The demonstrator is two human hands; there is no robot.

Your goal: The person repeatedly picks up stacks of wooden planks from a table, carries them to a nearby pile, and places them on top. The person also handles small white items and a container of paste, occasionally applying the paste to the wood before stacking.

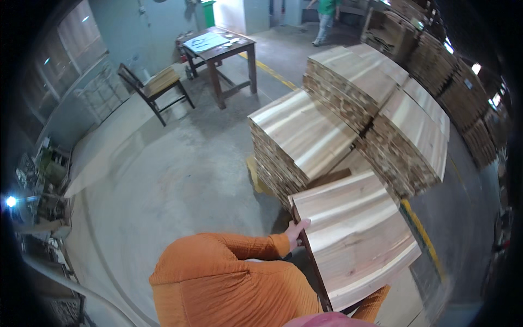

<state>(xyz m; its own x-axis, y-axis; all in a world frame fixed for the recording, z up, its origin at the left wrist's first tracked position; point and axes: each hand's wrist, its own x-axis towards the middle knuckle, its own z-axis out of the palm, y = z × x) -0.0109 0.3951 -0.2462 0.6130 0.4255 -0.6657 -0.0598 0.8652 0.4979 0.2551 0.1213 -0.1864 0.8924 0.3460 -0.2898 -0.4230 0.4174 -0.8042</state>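
Observation:
A wide wooden panel [357, 237] with pale and brown streaks is held out in front of my body, tilted. My left hand [296, 233] is closed on its left edge, thumb on top and fingers beneath. My right sleeve [373, 304] shows at the panel's near right edge; the right hand itself is hidden by the panel. Just beyond stands a stack of similar panels [302, 131], with a lower part of the pile partly covered by the held panel.
More panel stacks rise behind [354, 73] and to the right [411, 128]. A wooden chair [158, 90] and a dark table [218, 52] with papers stand at the back left. Farther off, a person in green [327, 16] is on foot. Yellow lines [425, 240] mark the floor.

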